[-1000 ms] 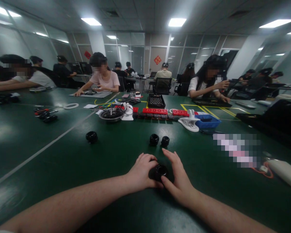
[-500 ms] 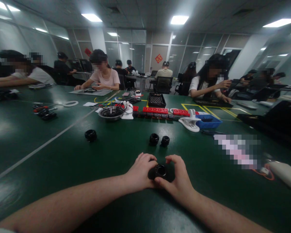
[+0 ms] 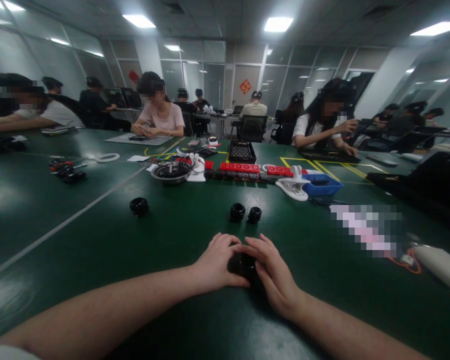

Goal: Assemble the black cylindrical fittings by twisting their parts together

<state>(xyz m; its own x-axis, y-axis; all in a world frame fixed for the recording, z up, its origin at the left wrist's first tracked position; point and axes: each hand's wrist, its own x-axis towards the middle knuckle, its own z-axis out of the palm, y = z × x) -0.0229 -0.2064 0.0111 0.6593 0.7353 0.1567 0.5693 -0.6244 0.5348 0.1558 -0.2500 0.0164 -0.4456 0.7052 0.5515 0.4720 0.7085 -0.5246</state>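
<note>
While both hands cup it, left hand (image 3: pixel 219 262) and right hand (image 3: pixel 272 272) close around the black part (image 3: pixel 242 264) on the counter (image 3: pixel 97 235); three more wait at twelve and ten o'clock.

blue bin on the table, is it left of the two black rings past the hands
No, the blue bin sits to the right of the two black rings, beside a white clip.

At lower centre, the left hand (image 3: pixel 215 264) and right hand (image 3: pixel 273 272) clasp a black ring part (image 3: pixel 242 265) on the green table (image 3: pixel 97 240), two similar black rings (image 3: pixel 245 213) just above.
</note>
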